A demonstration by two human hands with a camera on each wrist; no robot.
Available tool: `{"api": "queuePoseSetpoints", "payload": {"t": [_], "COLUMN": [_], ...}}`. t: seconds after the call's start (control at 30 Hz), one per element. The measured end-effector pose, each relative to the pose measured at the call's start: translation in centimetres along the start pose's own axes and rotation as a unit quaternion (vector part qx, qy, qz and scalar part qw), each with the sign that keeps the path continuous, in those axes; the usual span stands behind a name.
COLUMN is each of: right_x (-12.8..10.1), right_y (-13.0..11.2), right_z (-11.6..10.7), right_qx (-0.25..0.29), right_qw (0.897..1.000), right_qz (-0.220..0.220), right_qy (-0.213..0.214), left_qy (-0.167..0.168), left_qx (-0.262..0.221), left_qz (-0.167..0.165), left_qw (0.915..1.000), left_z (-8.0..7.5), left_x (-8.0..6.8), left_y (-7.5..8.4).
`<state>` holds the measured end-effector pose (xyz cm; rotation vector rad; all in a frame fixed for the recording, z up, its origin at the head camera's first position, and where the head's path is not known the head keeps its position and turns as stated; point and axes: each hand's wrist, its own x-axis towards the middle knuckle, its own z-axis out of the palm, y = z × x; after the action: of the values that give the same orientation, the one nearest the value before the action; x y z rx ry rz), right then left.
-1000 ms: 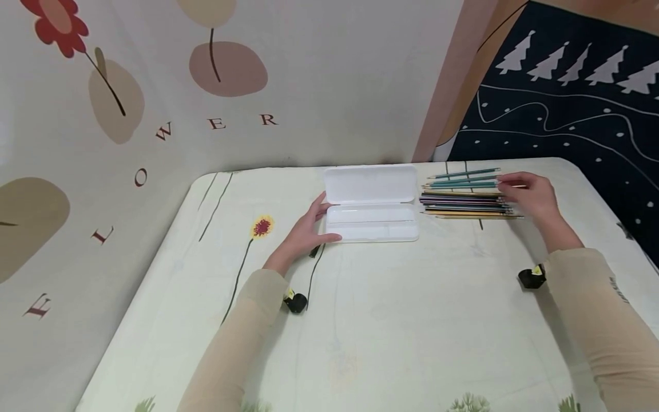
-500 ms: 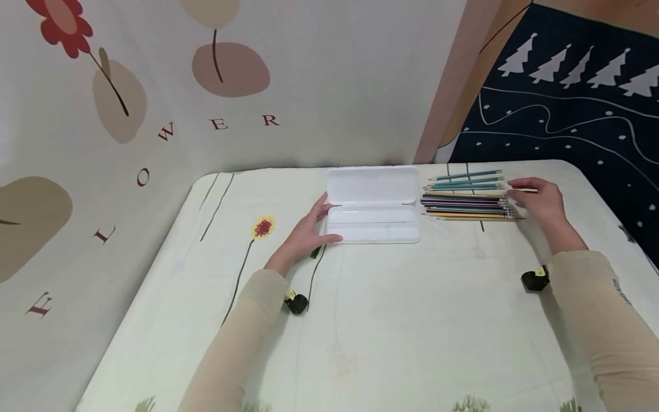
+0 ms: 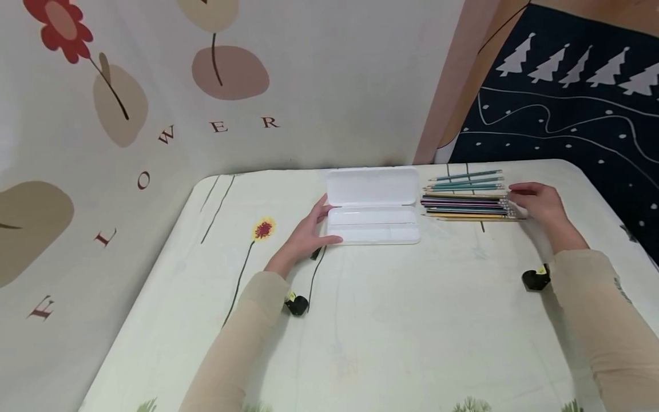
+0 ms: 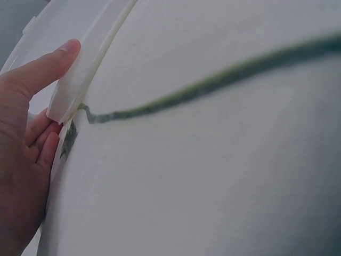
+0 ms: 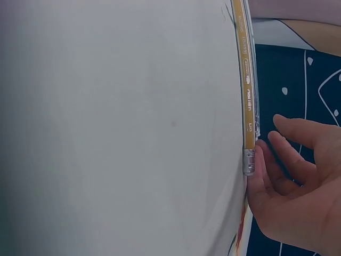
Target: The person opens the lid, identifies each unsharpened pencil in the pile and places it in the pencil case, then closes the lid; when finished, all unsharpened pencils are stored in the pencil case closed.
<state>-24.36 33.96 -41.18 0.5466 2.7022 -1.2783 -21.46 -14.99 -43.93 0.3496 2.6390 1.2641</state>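
Note:
A white pencil case (image 3: 373, 233) lies open on the cloth, its lid (image 3: 372, 187) folded back on the far side; no pencils show inside. My left hand (image 3: 305, 234) holds its left end. In the left wrist view the thumb (image 4: 53, 64) lies over the near wall and the other fingers curl by the corner. Several dark and yellow pencils (image 3: 463, 206) lie side by side to the right of the case, with several teal pencils (image 3: 465, 186) behind them. My right hand (image 3: 540, 207) is at their eraser ends, fingers loosely bent, close to a yellow pencil (image 5: 246, 80).
A white cloth (image 3: 391, 320) with printed flowers covers the table. Behind stands a pale printed curtain (image 3: 334, 86), and a dark tree-patterned cloth (image 3: 556, 126) hangs at the right. Small black devices (image 3: 535, 279) sit at both wrists.
My right hand has drawn back slightly to the right from the teal pencils' ends and lowered toward the darker row. The left hand and the case stay in place.

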Motion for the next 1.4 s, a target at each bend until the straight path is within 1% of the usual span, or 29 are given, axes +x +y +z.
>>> {"api": "queuePoseSetpoints", "payload": {"t": [0.23,0.47,0.8,1.1,1.4], "right_x": [0.9,0.8,1.1,1.3,1.5], "right_y": [0.7,0.9,0.6,0.6,0.5], "right_z": [-0.2,-0.2,-0.2,-0.3,-0.2], "right_qx": [0.01,-0.005,-0.028,-0.034,-0.047], "right_qw": [1.0,1.0,1.0,0.999,0.999], "right_qz": [0.017,0.003,0.009,0.002,0.006], "right_qy": [-0.007,-0.01,0.0,0.002,0.005], "left_qy": [0.003,0.001,-0.001,-0.001,0.0], "left_qx": [0.001,-0.002,-0.008,-0.009,-0.008], "left_qz": [0.0,0.001,0.0,0.0,0.002], "left_qw": [1.0,1.0,1.0,1.0,1.0], "left_z": [0.1,0.1,0.0,0.0,0.1], "left_x": [0.2,0.1,0.0,0.0,0.1], "left_y": [-0.2,-0.2,-0.1,-0.1,-0.3]}}
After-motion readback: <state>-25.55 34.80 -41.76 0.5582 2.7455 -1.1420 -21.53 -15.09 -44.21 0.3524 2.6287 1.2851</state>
